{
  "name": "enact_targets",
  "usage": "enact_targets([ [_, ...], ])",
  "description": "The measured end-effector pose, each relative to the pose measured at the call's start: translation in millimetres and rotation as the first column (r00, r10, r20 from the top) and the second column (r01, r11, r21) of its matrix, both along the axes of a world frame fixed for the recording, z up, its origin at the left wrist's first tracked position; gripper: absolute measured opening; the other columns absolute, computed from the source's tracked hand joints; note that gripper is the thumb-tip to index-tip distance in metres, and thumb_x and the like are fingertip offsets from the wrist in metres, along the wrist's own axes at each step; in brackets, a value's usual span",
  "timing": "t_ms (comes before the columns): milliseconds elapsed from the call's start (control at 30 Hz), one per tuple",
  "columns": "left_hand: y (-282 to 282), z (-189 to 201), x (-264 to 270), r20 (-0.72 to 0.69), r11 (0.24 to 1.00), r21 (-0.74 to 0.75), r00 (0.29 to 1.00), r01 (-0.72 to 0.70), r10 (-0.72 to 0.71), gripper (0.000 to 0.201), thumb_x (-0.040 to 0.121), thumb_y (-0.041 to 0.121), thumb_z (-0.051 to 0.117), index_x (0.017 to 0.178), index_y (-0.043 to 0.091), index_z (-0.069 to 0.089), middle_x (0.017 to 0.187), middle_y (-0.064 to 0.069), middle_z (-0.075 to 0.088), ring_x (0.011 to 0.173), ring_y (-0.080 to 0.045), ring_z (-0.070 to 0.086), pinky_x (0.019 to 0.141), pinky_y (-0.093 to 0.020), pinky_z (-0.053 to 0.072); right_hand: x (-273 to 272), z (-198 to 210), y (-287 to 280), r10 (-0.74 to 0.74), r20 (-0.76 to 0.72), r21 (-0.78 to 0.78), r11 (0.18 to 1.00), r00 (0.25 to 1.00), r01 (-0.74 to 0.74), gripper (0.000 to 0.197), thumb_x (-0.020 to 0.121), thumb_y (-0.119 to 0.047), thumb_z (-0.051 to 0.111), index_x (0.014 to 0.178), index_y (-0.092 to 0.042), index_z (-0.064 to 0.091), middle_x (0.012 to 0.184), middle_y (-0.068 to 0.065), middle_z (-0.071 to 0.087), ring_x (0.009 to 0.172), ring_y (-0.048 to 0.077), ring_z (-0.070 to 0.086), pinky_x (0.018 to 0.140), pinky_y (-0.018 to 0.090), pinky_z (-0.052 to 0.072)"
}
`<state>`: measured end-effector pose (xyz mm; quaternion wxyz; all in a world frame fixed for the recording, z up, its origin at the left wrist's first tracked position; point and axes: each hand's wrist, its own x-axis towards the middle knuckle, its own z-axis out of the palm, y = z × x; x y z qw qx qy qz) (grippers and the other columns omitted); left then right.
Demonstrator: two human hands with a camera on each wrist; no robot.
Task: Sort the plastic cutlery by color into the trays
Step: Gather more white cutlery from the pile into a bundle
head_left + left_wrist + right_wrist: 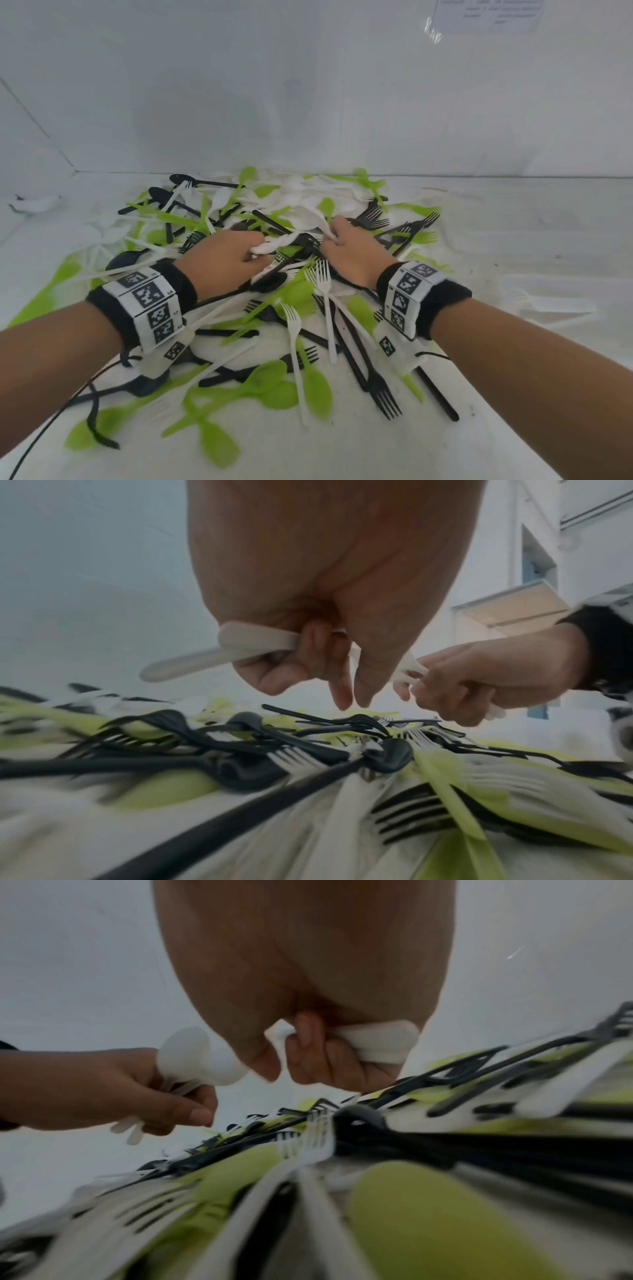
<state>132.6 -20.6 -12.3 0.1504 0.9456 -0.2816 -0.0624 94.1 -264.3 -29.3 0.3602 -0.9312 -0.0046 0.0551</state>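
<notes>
Currently gathering whites: left hand (224, 251) grips bunch of white cutlery (274, 245), right hand (354, 251) clutches more white pieces (378, 1042), both above mixed pile (291, 308) on bench (513, 240). Next: carry bunches to white tray (no trays in view).

white table (513, 240), white wall (308, 102) behind it, some taped-up paper (489, 13) top right, and a shelf (507, 607) off to the side

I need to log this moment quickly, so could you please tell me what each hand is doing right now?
Left hand: grips white cutlery.
Right hand: grips more white pieces.
</notes>
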Motion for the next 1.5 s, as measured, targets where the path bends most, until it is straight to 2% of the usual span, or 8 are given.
enact_targets([
  [200,38.2,1.5,-12.0,-0.152,0.996,0.025,0.984,-0.086,0.089,0.028,0.085,0.052,0.074,0.083,0.027,0.063,0.076,0.007,0.062,0.071,-0.012,0.059,0.064,-0.03,0.046,-12.0,-9.5,28.8,0.152,-0.153,-0.298,0.935,0.977,-0.192,0.039,0.096,-0.035,0.06,0.125,-0.017,0.041,0.105,0.006,0.061,0.09,0.028,0.06,0.075,0.039,0.051],
  [367,37.6,-13.5,-25.0,-0.178,0.998,0.065,0.983,-0.023,0.034,0.032,0.085,0.052,0.075,0.079,0.033,0.05,0.074,0.008,0.056,0.067,-0.007,0.053,0.059,-0.028,0.038,-1.1,-8.5,10.5,0.031,-0.123,-0.352,0.933,0.992,-0.073,0.044,0.091,-0.026,0.061,0.131,-0.018,0.043,0.11,0.008,0.064,0.09,0.028,0.06,0.079,0.038,0.053],
  [533,19.7,-19.5,-32.7,-0.197,0.983,0.076,0.969,0.165,-0.147,0.018,0.095,0.039,0.064,0.111,0.033,0.065,0.103,0.016,0.068,0.095,-0.009,0.061,0.081,-0.031,0.048,12.9,-5.0,25.5,-0.054,-0.037,-0.116,0.992,0.998,0.049,0.032,0.093,-0.03,0.052,0.124,-0.019,0.05,0.109,0.004,0.062,0.093,0.026,0.059,0.075,0.033,0.043],
  [600,23.3,-17.2,-32.2,-0.192,0.983,0.081,0.97,0.167,-0.149,0.005,0.095,0.038,0.063,0.097,0.034,0.063,0.091,0.017,0.065,0.085,-0.005,0.058,0.071,-0.026,0.043,11.9,-3.1,35.8,0.013,0.005,-0.094,0.995,1.0,-0.013,0.027,0.095,-0.03,0.052,0.12,-0.022,0.055,0.102,-0.001,0.063,0.089,0.023,0.06,0.074,0.033,0.045],
  [767,55.0,-6.1,-24.5,-0.205,0.98,0.103,0.968,0.169,-0.146,0.029,0.094,0.049,0.064,0.077,0.03,0.051,0.076,0.006,0.056,0.069,-0.006,0.053,0.065,-0.025,0.042,12.9,-9.5,42.3,0.152,-0.045,-0.302,0.94,0.987,-0.159,0.023,0.095,-0.032,0.051,0.074,-0.023,0.051,0.076,-0.003,0.06,0.074,0.021,0.06,0.059,0.03,0.042],
  [967,72.8,1.2,-25.1,-0.261,0.982,0.068,0.953,0.176,-0.153,0.021,0.094,0.053,0.063,0.074,0.055,0.056,0.068,0.023,0.052,0.062,0.002,0.048,0.057,-0.018,0.032,23.6,-5.6,32.1,-0.021,-0.037,-0.258,0.966,0.999,0.011,0.021,0.091,-0.032,0.049,0.078,-0.016,0.051,0.081,0.002,0.059,0.076,0.023,0.058,0.061,0.032,0.039],
  [1267,53.1,-5.7,12.0,-0.103,0.999,-0.003,0.994,0.047,-0.047,0.025,0.107,0.019,0.037,0.086,0.015,0.048,0.076,-0.001,0.054,0.065,-0.016,0.046,0.064,-0.034,0.04,43.4,-6.4,19.3,-0.262,0.071,-0.036,0.964,0.962,0.265,0.027,0.105,-0.026,0.036,0.113,-0.011,0.057,0.105,0.011,0.064,0.095,0.033,0.061,0.088,0.045,0.052],
  [1500,14.0,-7.8,29.6,0.007,0.998,-0.039,0.998,0.056,-0.056,0.028,0.104,0.033,0.047,0.079,0.019,0.049,0.071,0.003,0.055,0.06,-0.016,0.051,0.055,-0.033,0.038,48.2,-15.1,4.0,-0.149,-0.11,-0.236,0.964,0.983,0.12,0.035,0.094,-0.031,0.053,0.063,-0.015,0.055,0.065,0.004,0.059,0.066,0.024,0.06,0.056,0.028,0.04],
])
